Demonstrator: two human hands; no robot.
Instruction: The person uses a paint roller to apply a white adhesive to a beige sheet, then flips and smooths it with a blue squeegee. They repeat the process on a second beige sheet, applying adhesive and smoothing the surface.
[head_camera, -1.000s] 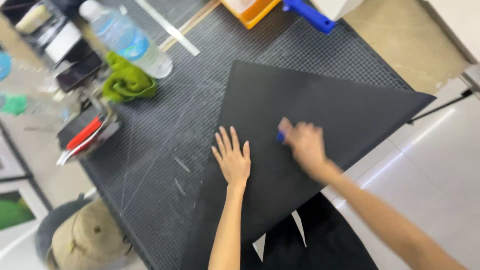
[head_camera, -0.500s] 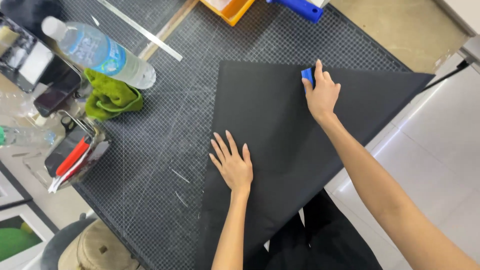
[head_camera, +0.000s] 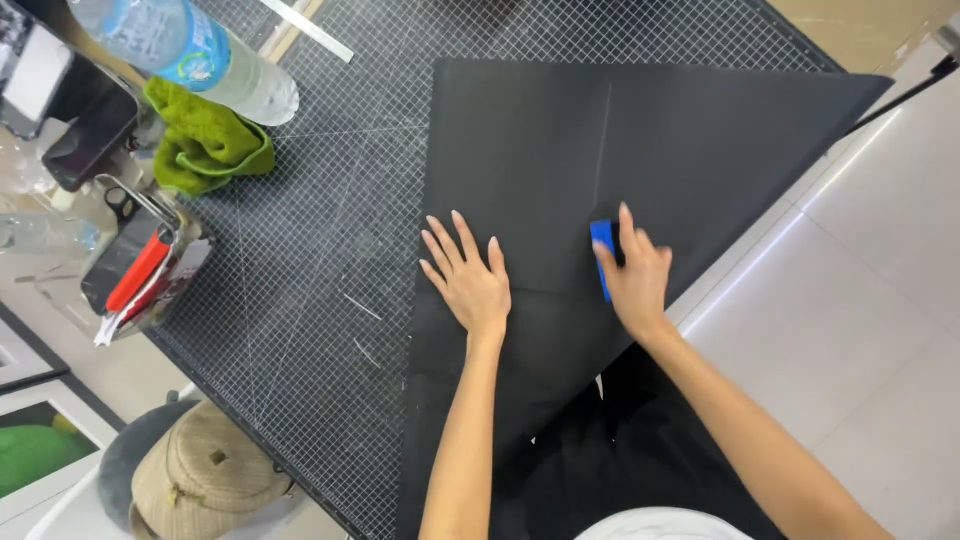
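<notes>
One head-worn view looks steeply down from above the desk (head_camera: 300, 290), close over both forearms, facing away from the body; the floor (head_camera: 870, 300) shows at right, a stool (head_camera: 140, 470) at lower left

We see a large black sheet (head_camera: 560, 170) lying flat and skewed on the gridded cutting mat (head_camera: 330, 240), one corner jutting past the mat's edge, a faint straight crease running down it. On it, at that crease's lower end, a small blue rectangular tool (head_camera: 602, 255) stands pressed against the surface.
</notes>
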